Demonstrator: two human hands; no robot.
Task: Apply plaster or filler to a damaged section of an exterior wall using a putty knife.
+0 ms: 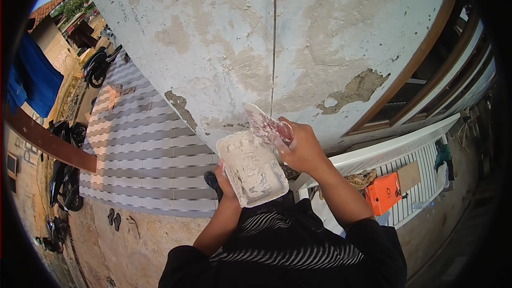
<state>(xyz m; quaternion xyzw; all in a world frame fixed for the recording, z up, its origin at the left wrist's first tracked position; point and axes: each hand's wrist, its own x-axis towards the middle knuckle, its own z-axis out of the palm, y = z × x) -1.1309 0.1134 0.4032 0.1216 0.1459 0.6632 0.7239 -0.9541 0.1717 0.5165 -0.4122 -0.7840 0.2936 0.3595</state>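
Observation:
My left hand [228,182] is closed on the side of a rectangular tub [253,168] of whitish filler paste, held in front of my body. In my right hand [304,148] is a putty knife [262,124] with a paste-smeared blade and a reddish part near my fingers. Its blade is over the tub's far right corner; whether it touches the paste I cannot tell. Beyond both hands stands a pale blue wall [224,48] with beige filler patches, a dark vertical groove [274,42] and flaked spots [358,88].
On the right, a white slatted bench [416,162] carries an orange box [384,193] and cloths. Brown-framed windows [421,69] run along the wall. A tiled porch floor [154,154] extends left, with sandals [114,218] beyond its edge and parked motorcycles [66,181] farther out.

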